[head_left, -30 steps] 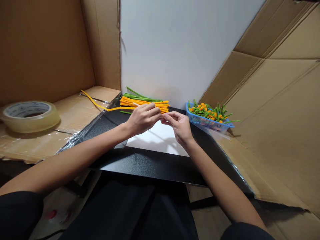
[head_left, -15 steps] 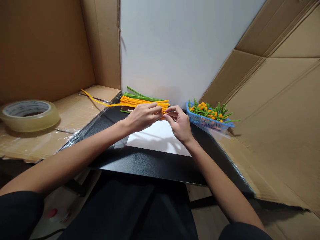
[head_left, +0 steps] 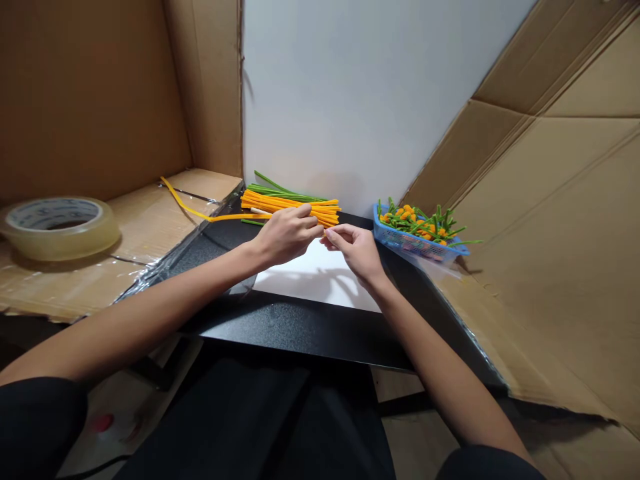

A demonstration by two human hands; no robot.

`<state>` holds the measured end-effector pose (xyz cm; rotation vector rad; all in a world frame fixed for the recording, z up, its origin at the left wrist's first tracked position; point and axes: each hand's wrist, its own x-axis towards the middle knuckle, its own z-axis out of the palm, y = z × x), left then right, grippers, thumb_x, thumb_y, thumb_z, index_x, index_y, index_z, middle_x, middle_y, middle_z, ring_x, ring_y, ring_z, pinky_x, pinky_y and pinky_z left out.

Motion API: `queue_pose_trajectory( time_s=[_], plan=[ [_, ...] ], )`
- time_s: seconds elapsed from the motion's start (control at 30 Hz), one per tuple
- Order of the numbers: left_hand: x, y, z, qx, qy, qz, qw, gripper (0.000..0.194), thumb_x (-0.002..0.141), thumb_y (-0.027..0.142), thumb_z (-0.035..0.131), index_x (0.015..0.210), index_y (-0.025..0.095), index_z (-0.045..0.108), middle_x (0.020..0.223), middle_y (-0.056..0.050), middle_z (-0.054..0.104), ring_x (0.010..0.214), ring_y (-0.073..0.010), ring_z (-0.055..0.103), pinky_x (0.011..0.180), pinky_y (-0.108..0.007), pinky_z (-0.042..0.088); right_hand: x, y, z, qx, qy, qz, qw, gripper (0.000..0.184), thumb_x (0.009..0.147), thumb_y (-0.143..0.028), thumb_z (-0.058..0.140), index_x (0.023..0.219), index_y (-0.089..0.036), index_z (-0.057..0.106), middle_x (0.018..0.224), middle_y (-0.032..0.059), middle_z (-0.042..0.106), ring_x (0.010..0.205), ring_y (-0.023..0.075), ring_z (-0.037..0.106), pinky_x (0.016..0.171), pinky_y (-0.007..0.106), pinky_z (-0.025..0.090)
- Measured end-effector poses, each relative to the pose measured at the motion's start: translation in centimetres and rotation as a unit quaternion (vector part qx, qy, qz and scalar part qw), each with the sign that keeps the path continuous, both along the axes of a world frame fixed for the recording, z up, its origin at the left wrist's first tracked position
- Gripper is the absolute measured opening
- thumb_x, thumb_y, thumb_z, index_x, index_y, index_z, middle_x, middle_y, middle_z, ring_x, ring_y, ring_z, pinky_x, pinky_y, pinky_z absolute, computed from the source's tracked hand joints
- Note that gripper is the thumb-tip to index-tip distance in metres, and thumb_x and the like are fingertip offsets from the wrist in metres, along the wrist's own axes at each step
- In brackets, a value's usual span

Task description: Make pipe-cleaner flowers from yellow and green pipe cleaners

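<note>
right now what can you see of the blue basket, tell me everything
The blue basket is a small, open-topped tray, apparently plastic, with mesh-like walls and a raised rim. It stands upright at the right of the black table, filled above its rim with fuzzy green-and-orange pieces; one green stem pokes out past its right end. Clear plastic shows along its near side, seemingly partly beneath it. Neither hand touches it; the right hand is nearer. Its floor is hidden.

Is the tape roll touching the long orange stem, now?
Apart. The head view shows bare cardboard between the tape roll and the nearest part of the long orange stem.
</note>
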<state>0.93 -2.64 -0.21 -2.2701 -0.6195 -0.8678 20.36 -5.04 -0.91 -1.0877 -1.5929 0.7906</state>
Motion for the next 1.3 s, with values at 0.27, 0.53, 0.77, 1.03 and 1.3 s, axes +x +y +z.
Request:
queue_pose_trajectory(
  time_s=[0.27,0.53,0.77,1.03,1.3],
  plan=[
    [-0.2,-0.1,0.2,0.017,0.021,-0.006,1.0,0.019,0.096,0.011,0.054,0.085,0.016,0.07,0.075,-0.005,0.069,0.08,-0.0193,0.057,0.061,-0.03,0.039,0.4,0.2,0.2,-0.052,0.068,0.04,0.995,0.044,0.065,-0.054,0.087,0.081,-0.015,0.077,0.078,0.0086,0.078,0.072,0.0199,0.073,0.075,0.037,0.061],
    [-0.6,0.1,0.7,-0.01,0.073,0.001,0.997,0.015,0.098,0.014,0.057,0.096,0.016,0.072,0.083,-0.006,0.071,0.085,-0.0203,0.059,0.06,-0.03,0.039,0.6,-0.2,-0.1,0.175,-0.163,-0.016,0.971,0.029,0.091,-0.046,0.066,0.086,-0.019,0.074,0.086,0.0085,0.08,0.078,0.023,0.076,0.074,0.035,0.06],
    [-0.8,0.3,0.8,0.04,0.075,-0.014,0.996,0.021,0.101,0.021,0.055,0.087,0.016,0.07,0.075,-0.005,0.069,0.077,-0.0177,0.056,0.055,-0.03,0.033,0.7,-0.3,0.0,0.216,-0.204,-0.022,0.955,0.023,0.096,-0.038,0.059,0.091,-0.019,0.069,0.087,0.0085,0.079,0.078,0.0227,0.075,0.074,0.035,0.058],
    [-0.8,0.3,0.8,0.072,0.064,0.001,0.995,0.026,0.101,0.018,0.053,0.079,0.015,0.067,0.071,-0.005,0.066,0.073,-0.0175,0.057,0.054,-0.03,0.032,-0.3,-0.3,-0.8,0.155,-0.121,-0.005,0.981,0.024,0.095,-0.042,0.06,0.095,-0.019,0.068,0.087,0.0072,0.077,0.078,0.0206,0.074,0.074,0.034,0.06],
    [-0.7,0.6,0.6,0.014,0.021,-0.02,0.999,0.034,0.103,0.03,0.051,0.078,0.016,0.069,0.067,-0.005,0.064,0.07,-0.0168,0.057,0.052,-0.028,0.029,0.2,0.1,-1.5,0.252,-0.255,-0.036,0.933,0.019,0.101,-0.028,0.049,0.101,-0.02,0.066,0.087,0.0081,0.074,0.077,0.0213,0.068,0.074,0.033,0.053]
  ],
)
